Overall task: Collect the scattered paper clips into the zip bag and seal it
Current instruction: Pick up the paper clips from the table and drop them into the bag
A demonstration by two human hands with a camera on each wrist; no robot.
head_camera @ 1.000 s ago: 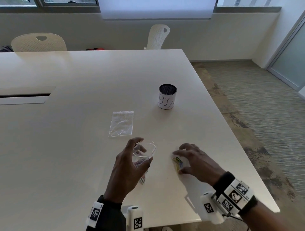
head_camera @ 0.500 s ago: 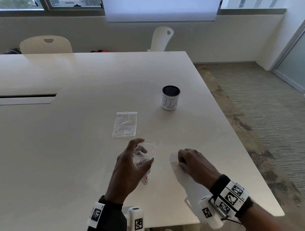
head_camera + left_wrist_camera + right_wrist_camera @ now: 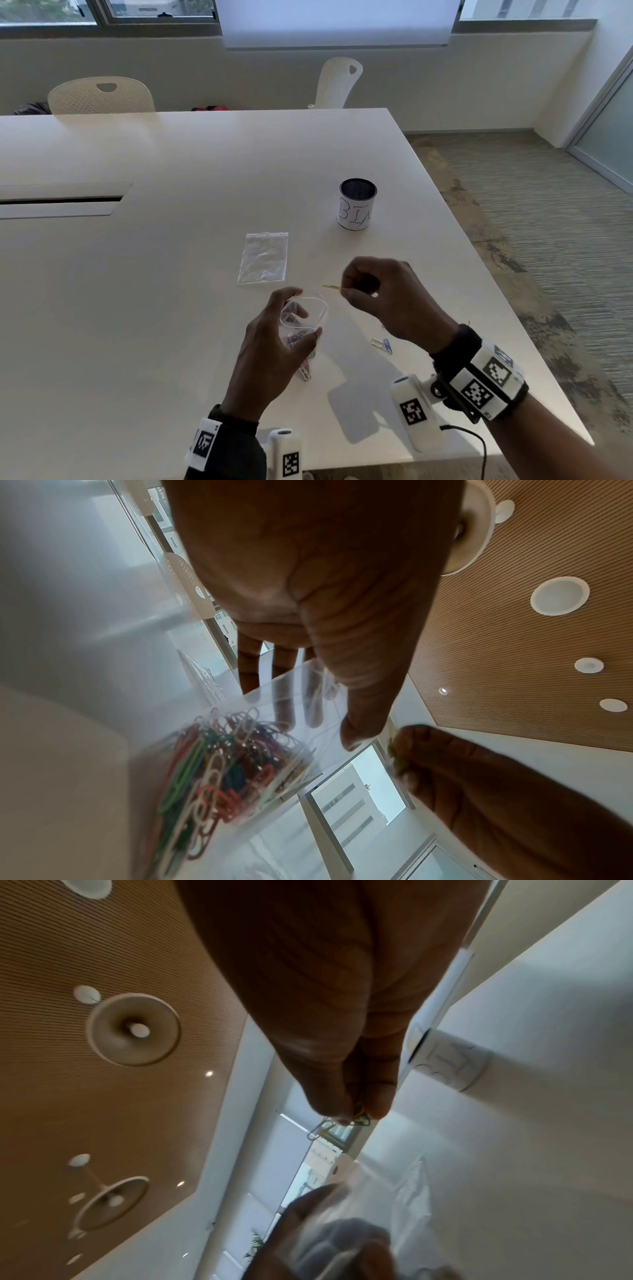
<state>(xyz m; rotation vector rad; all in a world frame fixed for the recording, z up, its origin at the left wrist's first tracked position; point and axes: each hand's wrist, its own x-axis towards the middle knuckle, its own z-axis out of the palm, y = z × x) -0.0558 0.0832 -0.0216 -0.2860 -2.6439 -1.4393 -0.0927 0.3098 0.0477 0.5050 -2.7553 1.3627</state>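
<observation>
Collection step, mid-transfer: the right hand pinches a small bunch of paper clips between thumb and fingers, raised off the desk and just beside the mouth of the zip bag. The clips stick out leftward from the fingertips toward the bag opening, not yet over it; the right wrist view shows a silver, a green and a yellowish clip hanging from the pinch. The left hand grips the zip bag upright off the desk, fingers curled round its upper part and holding the mouth spread open; the left wrist view shows a dense pile of coloured clips already sitting in the bottom. Loose clips still lie on the desk: a pale and blue pair just under the right wrist, and a few below the left hand. A second flat clear bag lies beyond the hands, and a mesh cup marked "BIN" stands farther back. Judged next move: carry the pinch over the open mouth and let go, keeping the mouth wide so the clips don't snag the rim. Then the remaining strays, then sealing. Task looks well along, not done.
</observation>
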